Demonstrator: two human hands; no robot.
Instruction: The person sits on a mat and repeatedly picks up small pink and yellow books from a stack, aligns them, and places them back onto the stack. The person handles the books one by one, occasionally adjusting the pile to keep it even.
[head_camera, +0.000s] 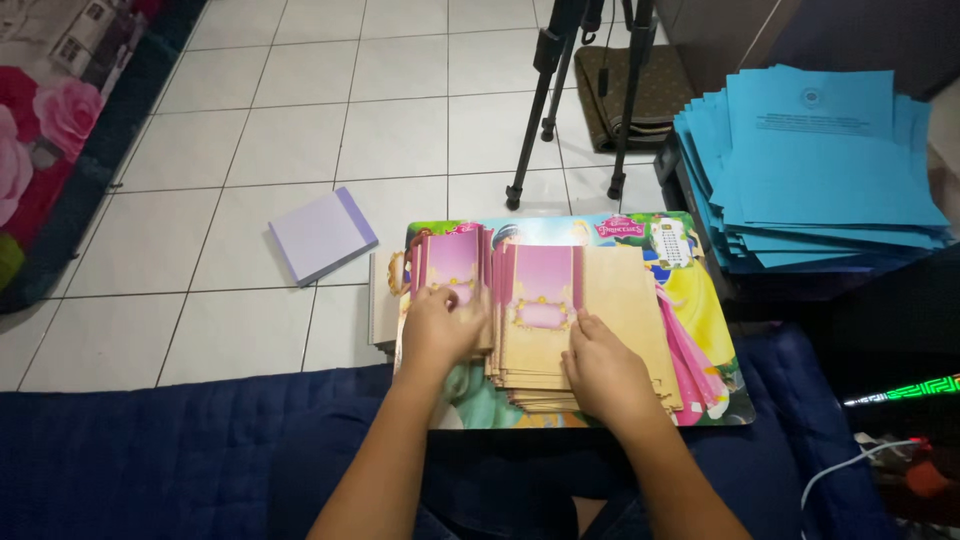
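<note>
Closest to the camera are the two forearms over a dark blue cushion (150, 440). The left hand (437, 328) has its fingers curled on the small stack of pink-and-tan cards (452, 268), gripping its edge. The right hand (600, 372) lies flat, not clenched, pressing the bigger card stack (560, 320). Both stacks sit on a colourful cartoon lap board (715, 345), long sides running away from the camera, purple panels facing up. Lilac notepad (322, 234) on the tiles to the left, blue papers (815, 170) to the right.

Cards (540, 310): tan w/ pink panel, gold trim. Lap board (715, 340): multicolour cartoon print. Paper stack (820, 170): bright blue. Notepad (322, 234): lilac. Floor (300, 90): white tiles. Blanket (40, 110): rose pattern.
</note>
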